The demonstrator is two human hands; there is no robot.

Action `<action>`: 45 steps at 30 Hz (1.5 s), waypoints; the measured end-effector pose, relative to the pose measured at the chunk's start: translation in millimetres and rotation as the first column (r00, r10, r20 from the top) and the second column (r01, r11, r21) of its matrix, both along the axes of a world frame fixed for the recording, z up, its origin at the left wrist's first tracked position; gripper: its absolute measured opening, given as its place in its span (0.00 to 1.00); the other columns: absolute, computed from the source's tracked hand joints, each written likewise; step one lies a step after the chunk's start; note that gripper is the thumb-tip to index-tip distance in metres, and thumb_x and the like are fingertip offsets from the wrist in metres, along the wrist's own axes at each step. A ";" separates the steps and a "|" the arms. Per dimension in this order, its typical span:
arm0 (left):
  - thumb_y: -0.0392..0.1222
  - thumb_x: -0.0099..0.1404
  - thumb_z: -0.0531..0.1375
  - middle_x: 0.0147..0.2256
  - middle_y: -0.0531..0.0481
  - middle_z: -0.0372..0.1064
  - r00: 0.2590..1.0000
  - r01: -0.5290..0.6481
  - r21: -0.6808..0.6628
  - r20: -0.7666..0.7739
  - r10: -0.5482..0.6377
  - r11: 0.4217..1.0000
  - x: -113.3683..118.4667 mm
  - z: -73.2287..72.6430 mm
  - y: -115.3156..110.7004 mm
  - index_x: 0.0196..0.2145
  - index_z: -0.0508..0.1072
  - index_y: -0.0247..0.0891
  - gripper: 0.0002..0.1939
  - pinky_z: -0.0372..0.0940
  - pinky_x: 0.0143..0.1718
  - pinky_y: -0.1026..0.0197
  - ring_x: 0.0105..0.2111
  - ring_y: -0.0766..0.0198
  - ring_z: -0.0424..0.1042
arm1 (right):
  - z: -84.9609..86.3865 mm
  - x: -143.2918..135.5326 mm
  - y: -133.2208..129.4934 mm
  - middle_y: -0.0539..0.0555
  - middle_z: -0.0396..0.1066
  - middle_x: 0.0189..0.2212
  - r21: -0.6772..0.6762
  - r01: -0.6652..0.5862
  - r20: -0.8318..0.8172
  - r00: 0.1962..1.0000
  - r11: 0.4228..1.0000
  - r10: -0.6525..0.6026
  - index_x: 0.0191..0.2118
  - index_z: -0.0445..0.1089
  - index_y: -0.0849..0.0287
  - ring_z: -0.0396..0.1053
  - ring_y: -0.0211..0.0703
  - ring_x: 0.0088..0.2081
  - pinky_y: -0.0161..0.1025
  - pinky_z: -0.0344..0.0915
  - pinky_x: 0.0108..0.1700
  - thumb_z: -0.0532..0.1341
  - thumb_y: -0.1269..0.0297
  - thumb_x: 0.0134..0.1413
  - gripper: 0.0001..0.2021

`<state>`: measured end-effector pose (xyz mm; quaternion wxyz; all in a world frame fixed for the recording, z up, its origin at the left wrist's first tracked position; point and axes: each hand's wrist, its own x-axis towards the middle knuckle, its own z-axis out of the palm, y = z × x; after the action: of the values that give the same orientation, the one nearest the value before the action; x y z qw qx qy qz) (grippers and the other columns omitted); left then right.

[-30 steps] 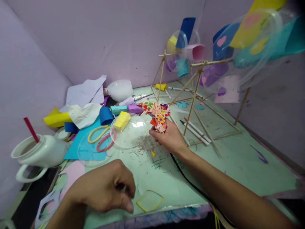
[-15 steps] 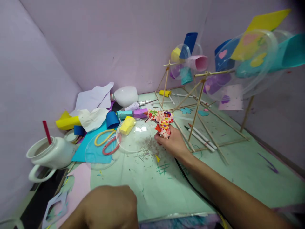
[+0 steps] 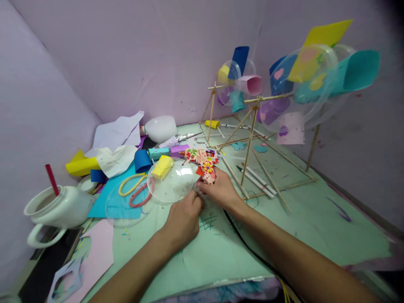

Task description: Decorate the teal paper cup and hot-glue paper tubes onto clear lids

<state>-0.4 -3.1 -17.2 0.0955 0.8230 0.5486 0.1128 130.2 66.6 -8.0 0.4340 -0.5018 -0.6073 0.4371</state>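
My right hand (image 3: 222, 189) is wrapped round the handle of a flower-patterned glue gun (image 3: 207, 162), whose nozzle points left. Its black cord (image 3: 244, 244) runs under my right forearm. Just left of and below it, my left hand (image 3: 184, 216) is closed, fingertips down near the table; what it holds, if anything, is hidden. A clear plastic disc (image 3: 176, 183) lies beside both hands, with a yellow paper tube (image 3: 162, 167) at its left edge. Yellow-handled (image 3: 131, 185) and red-handled scissors (image 3: 142, 193) rest further left.
Stick frames (image 3: 251, 143) with paper-bladed wheels (image 3: 318, 75) stand at the right. Markers (image 3: 259, 181) lie beneath them. A white teapot-like cup (image 3: 63, 210) is at the left, near cut pink paper (image 3: 97, 248). A white bottle (image 3: 160, 129) lies at the back.
My left hand has moved up and right from the front edge to beside my right hand. My right hand still holds the glue gun. The view has shifted slightly.
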 end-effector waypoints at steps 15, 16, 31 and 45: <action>0.50 0.49 0.62 0.19 0.53 0.65 0.848 -0.039 -0.532 0.430 0.310 0.846 -81.3 74.6 -6.1 0.19 0.71 0.38 0.13 0.55 0.23 0.64 0.20 0.66 0.61 | 5.2 1.7 -1.5 0.51 0.73 0.28 -0.020 0.018 0.041 0.999 1.000 -0.017 0.32 0.68 0.57 0.71 0.47 0.32 0.40 0.65 0.35 0.62 0.70 0.37 0.10; 0.52 0.49 0.61 0.17 0.53 0.63 0.832 -0.227 -0.477 0.358 0.424 0.849 -81.7 71.4 -1.9 0.17 0.68 0.38 0.15 0.54 0.23 0.64 0.20 0.66 0.60 | 5.0 1.5 -1.3 0.51 0.73 0.28 -0.026 0.016 0.035 0.999 1.000 -0.015 0.32 0.68 0.57 0.71 0.47 0.32 0.40 0.65 0.35 0.61 0.71 0.37 0.10; 0.54 0.56 0.55 0.11 0.50 0.62 0.629 -0.707 -0.265 0.187 0.754 0.655 -76.9 40.9 20.0 0.09 0.62 0.41 0.23 0.55 0.23 0.62 0.17 0.60 0.64 | -21.1 -19.5 -24.3 0.50 0.76 0.31 -0.080 -0.286 -0.074 0.957 0.955 0.280 0.33 0.68 0.56 0.74 0.47 0.37 0.40 0.70 0.39 0.61 0.73 0.39 0.11; 0.41 0.57 0.58 0.30 0.49 0.71 0.925 -0.259 -0.093 0.262 0.275 0.961 -52.4 34.7 -2.2 0.32 0.73 0.38 0.06 0.59 0.34 0.63 0.30 0.63 0.68 | -11.6 -11.4 -18.1 0.50 0.72 0.26 -0.097 -0.054 -0.206 0.978 0.994 0.033 0.31 0.62 0.57 0.70 0.42 0.21 0.36 0.68 0.20 0.60 0.69 0.38 0.09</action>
<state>-52.8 -5.4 17.5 0.1769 0.7142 0.6400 0.2215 118.9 48.5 -19.6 0.4581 -0.4626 -0.5473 0.5259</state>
